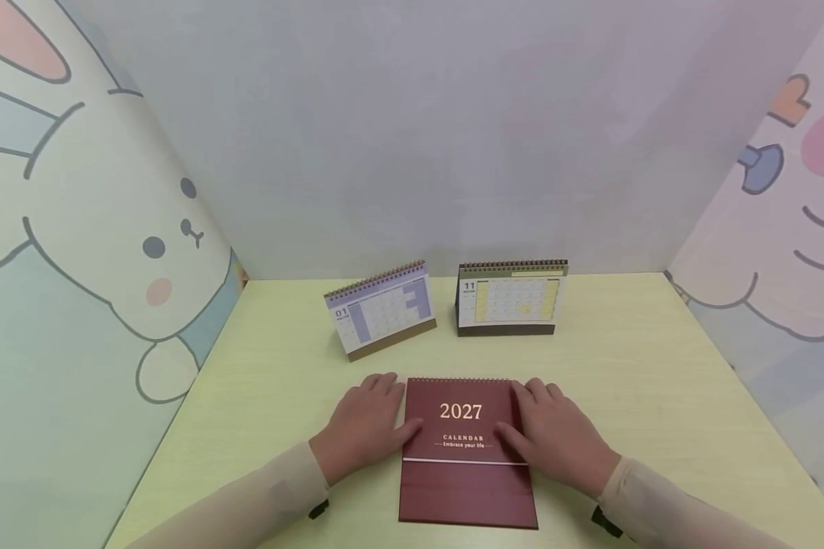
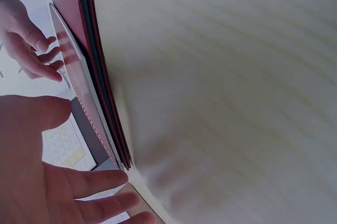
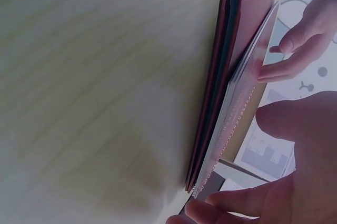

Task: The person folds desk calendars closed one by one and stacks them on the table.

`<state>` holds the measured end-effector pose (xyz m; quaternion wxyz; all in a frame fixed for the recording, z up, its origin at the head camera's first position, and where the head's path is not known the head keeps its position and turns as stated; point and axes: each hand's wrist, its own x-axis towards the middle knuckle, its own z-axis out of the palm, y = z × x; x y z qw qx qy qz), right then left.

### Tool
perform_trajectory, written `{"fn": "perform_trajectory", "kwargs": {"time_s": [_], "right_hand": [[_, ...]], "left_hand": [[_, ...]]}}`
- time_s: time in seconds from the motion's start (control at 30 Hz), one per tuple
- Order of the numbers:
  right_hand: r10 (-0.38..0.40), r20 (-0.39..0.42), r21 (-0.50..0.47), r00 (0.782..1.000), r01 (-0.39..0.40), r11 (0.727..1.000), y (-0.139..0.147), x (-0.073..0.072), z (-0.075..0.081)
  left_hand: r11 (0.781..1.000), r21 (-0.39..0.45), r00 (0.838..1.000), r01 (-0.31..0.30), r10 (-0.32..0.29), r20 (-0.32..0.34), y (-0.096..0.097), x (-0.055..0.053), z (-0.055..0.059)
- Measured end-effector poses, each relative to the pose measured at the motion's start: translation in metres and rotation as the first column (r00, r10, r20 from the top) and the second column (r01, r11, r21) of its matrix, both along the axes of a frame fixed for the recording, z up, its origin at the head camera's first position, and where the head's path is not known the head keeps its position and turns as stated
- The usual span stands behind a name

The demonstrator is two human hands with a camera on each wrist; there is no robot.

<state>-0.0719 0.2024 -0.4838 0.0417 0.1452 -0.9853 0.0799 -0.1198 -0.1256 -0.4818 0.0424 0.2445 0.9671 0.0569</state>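
Note:
A maroon 2027 desk calendar point(image 1: 461, 488) lies flat on the table, its spiral binding at the far edge. My left hand point(image 1: 364, 427) lies along its left side, fingers extended forward and the thumb over the cover. On the opposite side, my right hand point(image 1: 566, 442) mirrors it, thumb likewise over the cover and fingertips by the top right corner. In the left wrist view the calendar's layered edge point(image 2: 97, 71) shows, with the left fingers point(image 2: 97, 182) loosely straight near its spiral corner. The right wrist view shows the right thumb point(image 3: 276, 119) raised apart from the fingers.
Behind the maroon calendar stand two tent-shaped desk calendars: a purple one point(image 1: 384, 311) turned at an angle on the left, and a green-and-yellow one point(image 1: 511, 299) on the right. The pale table point(image 1: 659, 381) meets a plain back wall and cartoon-printed side walls point(image 1: 96, 252).

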Motion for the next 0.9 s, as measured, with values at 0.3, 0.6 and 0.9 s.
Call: {"fn": "perform_trajectory", "kwargs": {"time_s": [0.3,0.6,0.9], "right_hand": [[-0.012,0.036,0.019,0.999,0.012,1.000,0.0018,0.0006,-0.0049],[-0.022,0.051,0.030,0.998,0.021,0.999,0.0033,-0.0003,-0.0068],[-0.024,0.083,0.014,0.996,0.023,1.000,0.0017,-0.0026,-0.0056]], "left_hand": [[1.000,-0.020,1.000,0.002,-0.002,0.021,-0.0020,0.0017,-0.0074],[1.000,0.009,0.998,-0.009,0.008,0.064,-0.0005,0.0034,-0.0048],[0.999,0.034,0.997,0.026,-0.028,0.068,0.0002,0.0046,-0.0075]]}}
